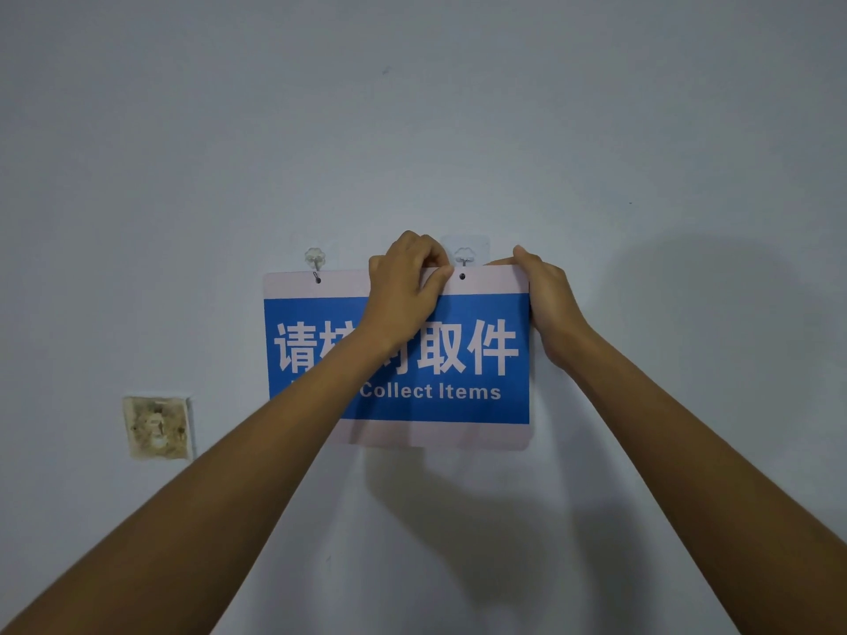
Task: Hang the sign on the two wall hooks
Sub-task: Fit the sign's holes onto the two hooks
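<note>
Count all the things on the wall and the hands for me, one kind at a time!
Wall hooks: 2, left hook and right hook
Signs: 1, blue sign
Wall plates: 1, stained plate
Hands: 2, left hand and right hand
Total: 6

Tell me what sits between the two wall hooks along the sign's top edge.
In the head view, the left hand lies between the left hook and right hook, its fingers pinching the sign at its top edge.
</note>
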A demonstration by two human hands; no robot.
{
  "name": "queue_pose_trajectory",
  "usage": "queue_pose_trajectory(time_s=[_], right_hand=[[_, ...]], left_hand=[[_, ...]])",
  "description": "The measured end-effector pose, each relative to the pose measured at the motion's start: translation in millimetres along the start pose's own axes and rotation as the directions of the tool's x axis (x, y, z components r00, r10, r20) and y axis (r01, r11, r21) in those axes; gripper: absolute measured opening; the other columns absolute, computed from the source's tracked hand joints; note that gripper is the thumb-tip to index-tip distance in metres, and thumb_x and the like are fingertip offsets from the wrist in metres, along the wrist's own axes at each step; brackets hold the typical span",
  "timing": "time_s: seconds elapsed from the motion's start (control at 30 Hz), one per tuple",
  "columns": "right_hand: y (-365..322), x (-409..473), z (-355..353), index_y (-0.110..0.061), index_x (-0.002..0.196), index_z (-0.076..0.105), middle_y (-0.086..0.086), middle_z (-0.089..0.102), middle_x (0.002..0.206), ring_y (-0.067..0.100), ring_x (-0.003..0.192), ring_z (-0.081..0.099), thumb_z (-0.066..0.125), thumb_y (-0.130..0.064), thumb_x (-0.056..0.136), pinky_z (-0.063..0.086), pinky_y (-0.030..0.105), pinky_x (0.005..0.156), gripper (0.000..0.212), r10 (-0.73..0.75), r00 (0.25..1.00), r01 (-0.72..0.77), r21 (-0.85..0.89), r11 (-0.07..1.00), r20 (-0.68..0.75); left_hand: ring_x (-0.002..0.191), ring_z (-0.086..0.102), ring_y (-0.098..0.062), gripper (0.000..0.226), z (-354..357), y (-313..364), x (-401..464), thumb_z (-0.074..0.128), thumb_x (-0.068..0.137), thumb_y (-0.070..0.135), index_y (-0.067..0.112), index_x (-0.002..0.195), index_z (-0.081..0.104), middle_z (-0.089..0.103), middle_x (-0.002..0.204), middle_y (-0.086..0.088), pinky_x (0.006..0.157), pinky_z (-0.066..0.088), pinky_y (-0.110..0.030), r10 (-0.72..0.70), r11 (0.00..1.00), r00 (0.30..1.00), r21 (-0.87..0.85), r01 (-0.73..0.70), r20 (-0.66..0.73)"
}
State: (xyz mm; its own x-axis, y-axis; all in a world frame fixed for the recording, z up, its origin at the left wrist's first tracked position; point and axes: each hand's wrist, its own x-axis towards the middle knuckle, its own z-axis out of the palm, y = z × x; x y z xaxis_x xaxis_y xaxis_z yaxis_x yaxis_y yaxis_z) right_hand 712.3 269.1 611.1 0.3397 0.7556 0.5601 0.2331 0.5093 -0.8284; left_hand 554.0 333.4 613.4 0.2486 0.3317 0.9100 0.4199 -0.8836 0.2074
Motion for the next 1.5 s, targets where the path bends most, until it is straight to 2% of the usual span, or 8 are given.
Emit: queue_pose_trajectory(time_s=[0.23, 0.43, 0.67, 1.03, 1.2, 1.3, 1.4, 1.5], right_hand=[[3, 5, -2, -0.021, 0.083, 0.061, -0.001, 0.070, 0.084, 0.014, 0.073, 0.067, 0.037, -0.040, 0.098, 0.052, 0.029, 0.077, 0.034, -0.014, 0.999, 0.015, -0.033, 0.999, 0.029], [8, 5, 0, -0.020, 0.091, 0.055, -0.001, 0.067, 0.096, 0.014, 0.079, 0.066, 0.053, -0.033, 0.094, 0.049, 0.020, 0.066, 0.013, -0.096, 0.995, 0.096, -0.169, 0.981, 0.009], [17, -2, 3, -0.018, 0.094, 0.046, -0.006, 0.059, 0.090, 0.008, 0.076, 0.060, 0.064, -0.038, 0.086, 0.049, 0.021, 0.068, 0.029, -0.244, 0.959, 0.178, -0.366, 0.913, -0.142], [21, -7, 6, -0.015, 0.096, 0.043, -0.006, 0.058, 0.087, 0.003, 0.068, 0.059, 0.066, -0.040, 0.085, 0.047, 0.014, 0.065, 0.036, -0.268, 0.944, 0.183, -0.372, 0.910, -0.192], [22, -8, 8, -0.015, 0.096, 0.043, -0.009, 0.057, 0.085, 0.003, 0.067, 0.060, 0.066, -0.039, 0.085, 0.045, 0.011, 0.061, 0.035, -0.273, 0.940, 0.189, -0.352, 0.917, -0.206], [24, -11, 9, -0.015, 0.097, 0.042, -0.012, 0.056, 0.083, 0.000, 0.065, 0.060, 0.065, -0.039, 0.085, 0.045, 0.004, 0.054, 0.035, -0.270, 0.938, 0.188, -0.337, 0.922, -0.216], [26, -13, 11, -0.015, 0.098, 0.043, -0.004, 0.059, 0.091, 0.003, 0.071, 0.061, 0.066, -0.037, 0.085, 0.046, 0.005, 0.057, 0.034, -0.319, 0.921, 0.228, -0.353, 0.908, -0.225], [28, -14, 11, -0.012, 0.103, 0.048, -0.002, 0.051, 0.102, 0.005, 0.083, 0.055, 0.071, -0.036, 0.081, 0.041, 0.006, 0.064, 0.040, -0.401, 0.890, 0.263, -0.472, 0.841, -0.218]], left_hand=[[0.094, 0.053, -0.017, 0.008, 2, 2, 4, 0.056, 0.091, 0.020, 0.012, 0.090, 0.059, 0.058, 0.099, -0.006, 0.091, 0.033, -0.036, -0.036, 0.999, 0.999, 0.032, 0.036, -0.003], [0.093, 0.054, -0.019, 0.009, 4, 3, 3, 0.058, 0.090, 0.019, 0.011, 0.088, 0.060, 0.059, 0.099, -0.007, 0.090, 0.035, -0.038, -0.040, 0.998, 0.999, 0.048, 0.041, -0.018], [0.091, 0.053, -0.018, 0.009, 5, 4, 2, 0.059, 0.090, 0.020, 0.012, 0.084, 0.058, 0.057, 0.097, -0.006, 0.088, 0.037, -0.036, -0.043, 0.995, 0.999, 0.093, 0.044, -0.012], [0.098, 0.053, -0.017, 0.013, 10, 0, -10, 0.058, 0.090, 0.025, 0.014, 0.096, 0.061, 0.057, 0.104, -0.004, 0.090, 0.030, -0.027, 0.005, 0.989, 0.998, 0.145, 0.004, -0.060], [0.113, 0.040, -0.023, 0.028, 9, -2, -19, 0.061, 0.087, 0.033, 0.016, 0.109, 0.061, 0.051, 0.118, -0.006, 0.093, 0.038, -0.031, 0.031, 0.964, 0.997, 0.265, -0.010, -0.076], [0.113, 0.042, -0.026, 0.037, 7, -4, -22, 0.060, 0.086, 0.038, 0.015, 0.114, 0.058, 0.051, 0.120, -0.009, 0.093, 0.039, -0.035, 0.081, 0.933, 0.996, 0.353, -0.067, -0.024], [0.111, 0.044, -0.028, 0.042, 7, -5, -23, 0.062, 0.085, 0.039, 0.013, 0.117, 0.056, 0.051, 0.120, -0.012, 0.092, 0.038, -0.036, 0.104, 0.917, 0.995, 0.388, -0.095, -0.002], [0.109, 0.043, -0.028, 0.044, 6, -7, -24, 0.064, 0.084, 0.038, 0.012, 0.118, 0.055, 0.050, 0.120, -0.014, 0.091, 0.037, -0.035, 0.109, 0.916, 0.994, 0.389, -0.102, 0.004]])
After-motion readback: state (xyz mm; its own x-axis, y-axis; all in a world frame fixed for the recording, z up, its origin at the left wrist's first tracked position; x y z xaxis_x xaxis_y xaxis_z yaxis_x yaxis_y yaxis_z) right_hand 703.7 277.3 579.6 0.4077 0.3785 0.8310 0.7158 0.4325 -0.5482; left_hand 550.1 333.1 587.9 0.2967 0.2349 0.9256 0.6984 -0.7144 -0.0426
